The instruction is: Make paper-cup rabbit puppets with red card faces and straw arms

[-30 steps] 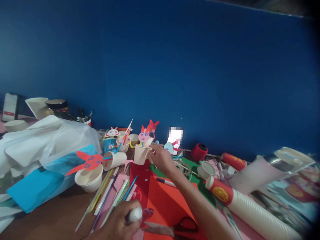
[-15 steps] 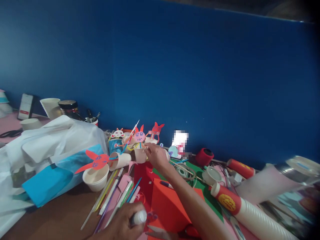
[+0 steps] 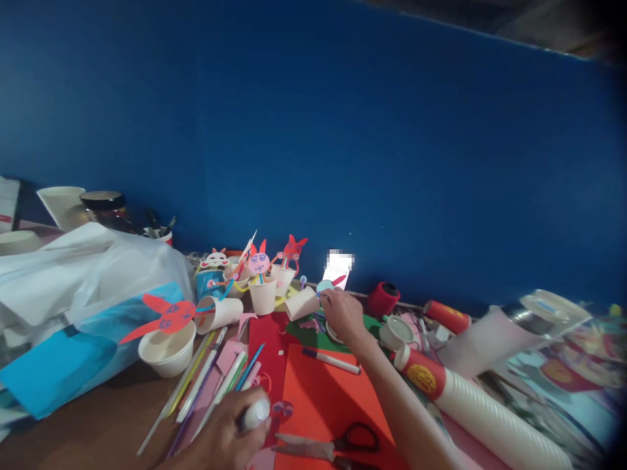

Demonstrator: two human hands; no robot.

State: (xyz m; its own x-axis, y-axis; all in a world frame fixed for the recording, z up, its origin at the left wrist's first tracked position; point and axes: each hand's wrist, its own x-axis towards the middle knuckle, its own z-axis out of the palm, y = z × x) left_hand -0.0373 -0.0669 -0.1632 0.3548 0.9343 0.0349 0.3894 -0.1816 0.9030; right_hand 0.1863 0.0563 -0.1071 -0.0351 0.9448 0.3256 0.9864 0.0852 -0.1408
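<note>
My left hand (image 3: 240,427) is closed around a white-ended tube (image 3: 256,414), most of it hidden in the fist. My right hand (image 3: 345,316) reaches to the back, its fingers drawn together at the lower edge of a light blue paper disc (image 3: 324,286) with a red pointed piece beside it. Whether the fingertips grip the disc is hard to see. Left of that hand, a paper cup (image 3: 301,304) lies tipped. Upright beyond it stands a cup (image 3: 263,296) carrying a pink rabbit face (image 3: 259,262). Scissors (image 3: 313,448) lie on orange paper (image 3: 318,391) between my arms.
Several pens (image 3: 196,382) lie left of the red paper. A red rabbit cutout (image 3: 169,314) rests over a white bowl (image 3: 169,352). Nested paper cups (image 3: 499,418) lie along the right, near a red spool-like object (image 3: 383,299). A white plastic bag (image 3: 93,261) fills the left.
My right hand has left the pink rabbit cup and moved right to the light blue disc. The view has turned rightward. My left hand still holds the tube.
</note>
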